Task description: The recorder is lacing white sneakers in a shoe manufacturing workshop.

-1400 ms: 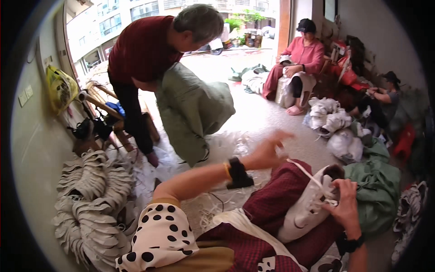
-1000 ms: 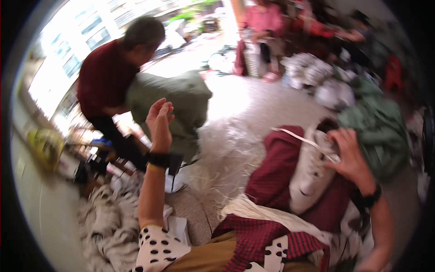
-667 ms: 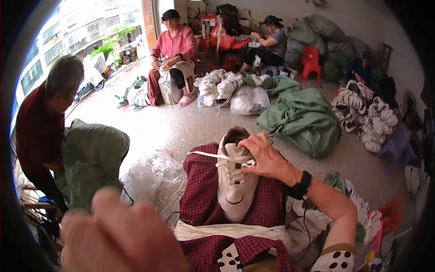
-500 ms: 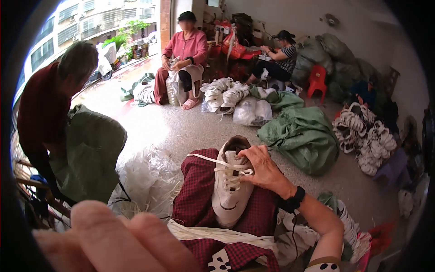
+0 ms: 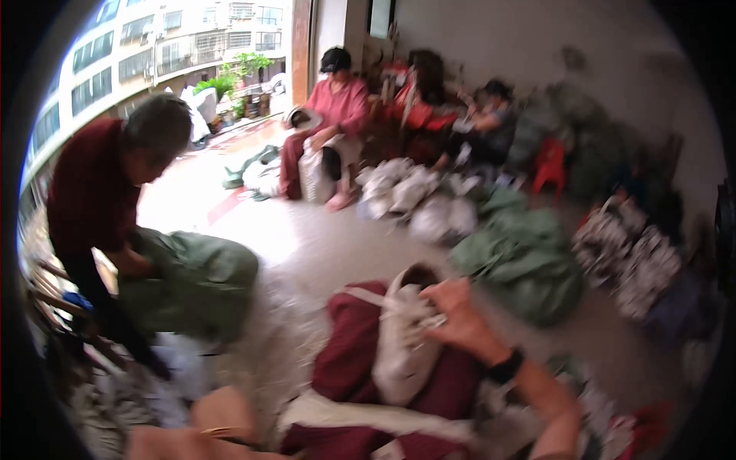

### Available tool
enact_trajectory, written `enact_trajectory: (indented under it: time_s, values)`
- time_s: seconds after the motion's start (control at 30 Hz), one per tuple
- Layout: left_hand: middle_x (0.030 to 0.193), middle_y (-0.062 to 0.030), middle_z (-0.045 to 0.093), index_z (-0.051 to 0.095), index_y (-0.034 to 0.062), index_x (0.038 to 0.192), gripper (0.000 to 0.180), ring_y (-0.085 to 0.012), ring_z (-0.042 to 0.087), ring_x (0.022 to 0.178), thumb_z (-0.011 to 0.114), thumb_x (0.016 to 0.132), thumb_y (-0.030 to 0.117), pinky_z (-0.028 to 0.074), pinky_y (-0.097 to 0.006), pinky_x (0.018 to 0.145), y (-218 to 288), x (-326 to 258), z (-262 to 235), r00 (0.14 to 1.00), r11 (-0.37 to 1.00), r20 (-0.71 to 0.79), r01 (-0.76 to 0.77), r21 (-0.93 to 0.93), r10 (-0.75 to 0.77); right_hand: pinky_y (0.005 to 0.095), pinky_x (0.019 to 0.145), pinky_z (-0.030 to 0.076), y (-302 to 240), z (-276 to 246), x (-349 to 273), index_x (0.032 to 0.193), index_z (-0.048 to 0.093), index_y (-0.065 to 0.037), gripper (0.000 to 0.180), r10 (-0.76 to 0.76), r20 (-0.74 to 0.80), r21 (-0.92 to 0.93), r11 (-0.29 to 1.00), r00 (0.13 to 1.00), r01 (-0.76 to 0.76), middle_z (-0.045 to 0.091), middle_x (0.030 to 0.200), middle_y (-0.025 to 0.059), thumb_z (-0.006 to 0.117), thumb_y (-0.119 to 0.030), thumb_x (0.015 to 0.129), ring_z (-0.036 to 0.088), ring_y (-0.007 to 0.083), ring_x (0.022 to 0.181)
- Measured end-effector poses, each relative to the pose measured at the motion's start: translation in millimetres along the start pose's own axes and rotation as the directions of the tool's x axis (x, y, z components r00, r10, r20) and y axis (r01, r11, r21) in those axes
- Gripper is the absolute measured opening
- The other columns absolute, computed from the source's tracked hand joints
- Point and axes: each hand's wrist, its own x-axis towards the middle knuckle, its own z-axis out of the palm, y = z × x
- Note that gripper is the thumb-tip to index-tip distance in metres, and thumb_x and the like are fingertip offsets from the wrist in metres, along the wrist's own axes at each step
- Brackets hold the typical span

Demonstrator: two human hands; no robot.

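A white shoe point(image 5: 402, 364) lies lengthwise on the dark red lap point(image 5: 349, 345), its opening at the far edge. The right hand point(image 5: 462, 318) pinches narrowly at its laced side. Whether the blurred left hand point(image 5: 172, 445) is wide or narrow, one cannot tell. Open floor point(image 5: 330, 245) lies beyond the lap, bounded rightward by a green sack point(image 5: 525, 268).

Red stool point(image 5: 549, 165), green sack point(image 5: 525, 268), leafy plants point(image 5: 247, 70)

On checked lap point(image 5: 349, 345) — wht shoe point(image 5: 406, 353), toe twd wearer. On gry flr point(image 5: 322, 249) — crumpled grn sack point(image 5: 525, 264), wht bag point(image 5: 441, 221), heaped shoes point(image 5: 399, 184), red chair point(image 5: 549, 165) nr back.
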Motion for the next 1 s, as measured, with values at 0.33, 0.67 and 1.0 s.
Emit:
enact_trajectory:
  time_s: [0.33,0.67,1.0]
  values:
    - [0.061,-0.009,0.054,0.063,0.0103,0.074,0.033,-0.0244,0.051,0.05,0.05,0.104,0.016,0.03,-0.038,0.044,70.6,48.3,51.0,0.159,-0.244,-0.187,-0.719,0.651,-0.969,0.0434,0.097,0.043,-14.2,-15.4,-3.5,0.117,0.059,-0.01,0.065,0.114,0.072,-0.046,0.993,0.991,-0.111,0.057,0.113,0.0109,0.089,-0.019,0.06,0.049,0.0347,0.11]
    - [0.06,-0.0104,0.051,0.059,0.0095,0.07,0.037,-0.0258,0.05,0.049,0.048,0.105,0.016,0.03,-0.039,0.044,73.0,24.6,50.9,0.14,-0.203,-0.157,-0.822,0.532,-0.978,0.0425,0.1,0.041,-18.7,-19.5,-2.2,0.119,0.058,-0.009,0.064,0.151,0.122,-0.037,0.988,0.981,-0.148,0.056,0.114,0.0097,0.087,-0.022,0.064,0.047,0.0328,0.111]
    - [0.061,-0.011,0.051,0.057,0.0093,0.069,0.038,-0.0263,0.05,0.05,0.048,0.105,0.015,0.03,-0.039,0.044,77.9,22.1,50.9,0.099,-0.18,-0.181,-0.841,0.511,-0.979,0.0427,0.1,0.041,-15.0,-19.4,1.4,0.119,0.057,-0.009,0.062,0.123,0.121,-0.029,0.992,0.985,-0.12,0.055,0.115,0.0097,0.086,-0.021,0.065,0.046,0.033,0.112]
